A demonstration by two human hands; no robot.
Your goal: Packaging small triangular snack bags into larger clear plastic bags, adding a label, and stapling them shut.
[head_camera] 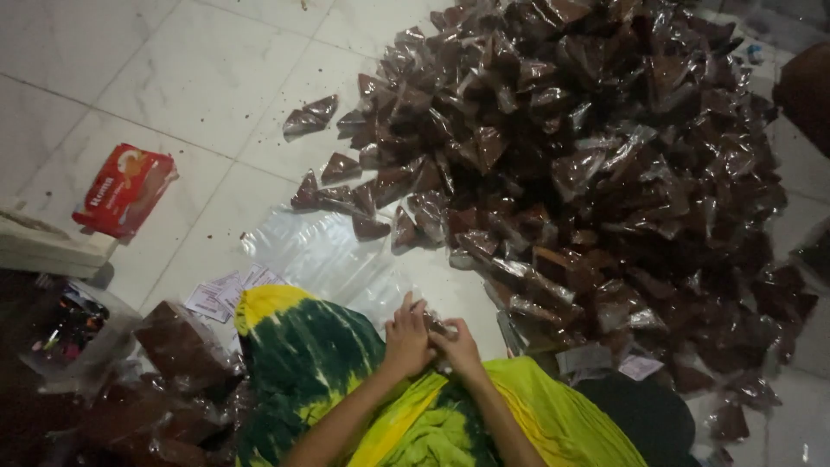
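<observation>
- Left hand (406,342): fingers curled in, closed on a small clear packet (437,325) of brown stuff, held jointly with the other hand above the lap.
- Right hand (460,348): fingers bent around the same packet from the other side; the two hands touch each other.
- Small clear packet: pinched between the two hands, mostly hidden by the fingers; only a bit of its top shows.
- Yellow and green cloth (311,355): tie-dyed, spread over the lap directly beneath the hands and forearms.
- Heap of packets (596,147): a large mound of clear triangular pouches filled with dark brown matter, on the floor ahead of the hands and reaching to their right.
- Stray packets (309,117): a few lie apart from the heap, ahead of the hands and to their left.
- Clear plastic sheet (328,255): flat on the floor, just ahead of the hands, its far edge under the nearest packets.
- Paper slips (226,292): small printed labels, on the floor left of the hands.
- Red carton (124,190): a flat box, well to the left of the hands.
- Brown block in plastic (177,342): a wrapped dark lump, left of the hands beside the cloth.
- Floor (173,78): pale tiles with thin joints.
</observation>
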